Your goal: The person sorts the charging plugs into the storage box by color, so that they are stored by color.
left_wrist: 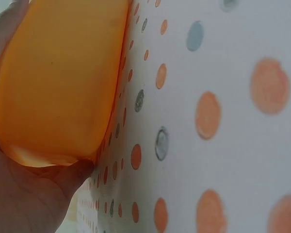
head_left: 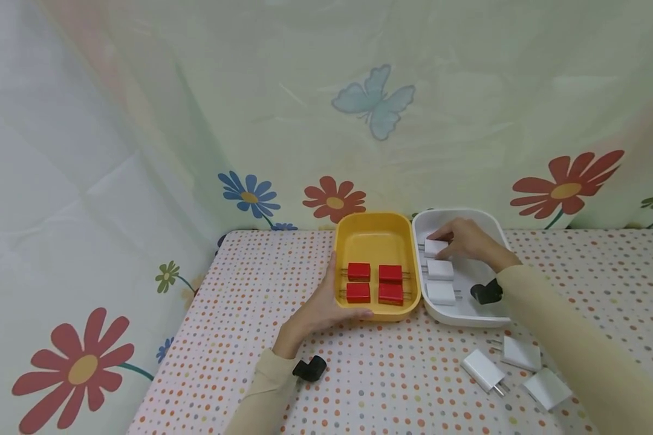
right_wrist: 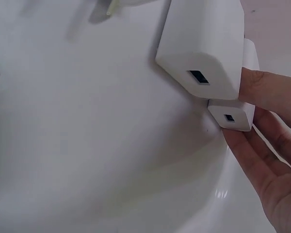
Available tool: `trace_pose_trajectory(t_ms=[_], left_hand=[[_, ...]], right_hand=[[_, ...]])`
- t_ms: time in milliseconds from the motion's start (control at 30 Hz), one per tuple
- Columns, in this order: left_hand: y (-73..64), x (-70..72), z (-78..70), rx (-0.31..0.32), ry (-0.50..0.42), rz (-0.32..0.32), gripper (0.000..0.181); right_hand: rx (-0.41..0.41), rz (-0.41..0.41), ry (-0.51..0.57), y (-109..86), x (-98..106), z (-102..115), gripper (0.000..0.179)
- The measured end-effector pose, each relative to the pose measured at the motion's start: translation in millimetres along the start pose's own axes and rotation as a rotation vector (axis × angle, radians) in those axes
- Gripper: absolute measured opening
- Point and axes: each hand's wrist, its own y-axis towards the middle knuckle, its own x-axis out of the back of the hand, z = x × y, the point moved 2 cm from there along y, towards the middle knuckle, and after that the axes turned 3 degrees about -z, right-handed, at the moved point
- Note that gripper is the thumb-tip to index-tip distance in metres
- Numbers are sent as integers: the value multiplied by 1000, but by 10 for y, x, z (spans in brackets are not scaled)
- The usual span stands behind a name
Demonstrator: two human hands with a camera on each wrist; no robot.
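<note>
My left hand (head_left: 321,307) grips the near left corner of a yellow tray (head_left: 378,225), thumb along its front wall and fingers along its left side. Orange-looking from outside, the tray wall (left_wrist: 58,82) fills part of the left wrist view. Several red charger plugs (head_left: 358,272) lie in the tray in two columns. In the white tray (head_left: 459,317) beside it, my right hand (head_left: 468,240) pinches the farthest white charger plug (head_left: 435,248) between thumb and fingers. Its USB port end (right_wrist: 230,116) shows in the right wrist view, behind another white plug (right_wrist: 203,43).
Two more white plugs, a middle one (head_left: 439,270) and a near one (head_left: 441,294), lie along the white tray's left side. Three loose white plugs (head_left: 483,370) rest on the dotted tablecloth (head_left: 392,374) in front of it. A flowered curtain (head_left: 283,121) hangs behind.
</note>
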Motion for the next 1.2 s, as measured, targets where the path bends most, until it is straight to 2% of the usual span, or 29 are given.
trace_pose_trajectory(t_ms=[167, 300, 400, 500, 667, 900, 1033, 1200], left_hand=[[29, -34, -5, -12, -7, 15, 133], [19, -50, 0, 26, 20, 7, 136], [15, -64, -3, 46, 29, 5, 137], [19, -70, -12, 35, 23, 9, 136], [18, -45, -14, 12, 23, -6, 134], [-28, -28, 0, 60, 43, -33, 133], [-48, -18, -6, 83, 52, -41, 135], [-48, -22, -12, 63, 48, -37, 136]], right_hand=[[23, -12, -14, -30, 34, -16, 42], [35, -11, -36, -69, 58, -9, 45], [36, -31, -51, -144, 140, 35, 50], [53, -72, -49, -270, 275, 154, 54], [105, -126, 13, -556, 484, 467, 55], [275, -221, 57, -1076, 640, 916, 50], [352, -255, 33, -1375, 587, 1050, 48], [332, -249, 18, -1687, 380, 974, 50]])
